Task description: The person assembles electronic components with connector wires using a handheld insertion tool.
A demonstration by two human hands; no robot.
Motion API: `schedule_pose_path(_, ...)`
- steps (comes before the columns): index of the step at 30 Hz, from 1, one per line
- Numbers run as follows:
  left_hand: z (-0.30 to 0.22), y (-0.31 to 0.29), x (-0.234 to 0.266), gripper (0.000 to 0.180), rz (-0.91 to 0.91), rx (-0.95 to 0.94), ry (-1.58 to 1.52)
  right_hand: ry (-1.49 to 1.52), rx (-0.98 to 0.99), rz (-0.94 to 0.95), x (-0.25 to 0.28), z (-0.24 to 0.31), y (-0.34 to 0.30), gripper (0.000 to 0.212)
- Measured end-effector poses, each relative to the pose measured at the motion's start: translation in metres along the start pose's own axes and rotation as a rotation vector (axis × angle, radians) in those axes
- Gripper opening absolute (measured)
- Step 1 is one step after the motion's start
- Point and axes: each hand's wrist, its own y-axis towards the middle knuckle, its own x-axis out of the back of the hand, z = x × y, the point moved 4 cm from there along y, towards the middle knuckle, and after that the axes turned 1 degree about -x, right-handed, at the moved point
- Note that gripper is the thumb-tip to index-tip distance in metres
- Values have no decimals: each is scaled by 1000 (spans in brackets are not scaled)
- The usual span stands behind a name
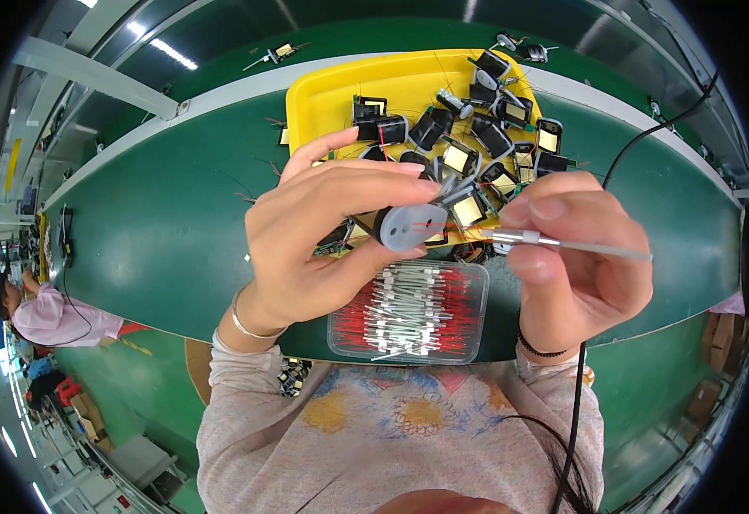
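Observation:
My left hand is closed around a black device with a grey rounded end cap, which faces right and has small holes in it. Between the thumb and fingers of my right hand is a small wired part, a silver-white sleeve with a flat grey tail pointing right. Thin red wires run from the sleeve to the cap's face; whether their tips are inside the holes I cannot tell. Below both hands, a clear plastic box holds many similar red-wired parts.
A yellow tray of black devices lies beyond my hands on the green table. A black cable hangs down the right side. Loose devices lie past the white ledge. Another person sits far left.

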Motion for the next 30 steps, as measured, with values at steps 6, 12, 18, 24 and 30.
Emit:
schedule_pose_path(6, -2, -1, 2, 30, -14, -34, 23, -64, 68, 70, -3, 8, 1, 27)
schedule_pose_path(12, -4, -3, 4, 29, -30, -60, 50, -156, 185, 82, -6, 12, -2, 30)
schedule_pose_path(18, -6, -3, 4, 27, -97, -85, 67, -151, 218, 85, -7, 17, -2, 30)
schedule_pose_path(24, -8, -4, 5, 27, -113, -95, 80, -149, 218, 71, -8, 18, -4, 32)
schedule_pose_path(30, -8, -5, 4, 27, -119, -110, 86, -146, 264, 89, -8, 21, -4, 34)
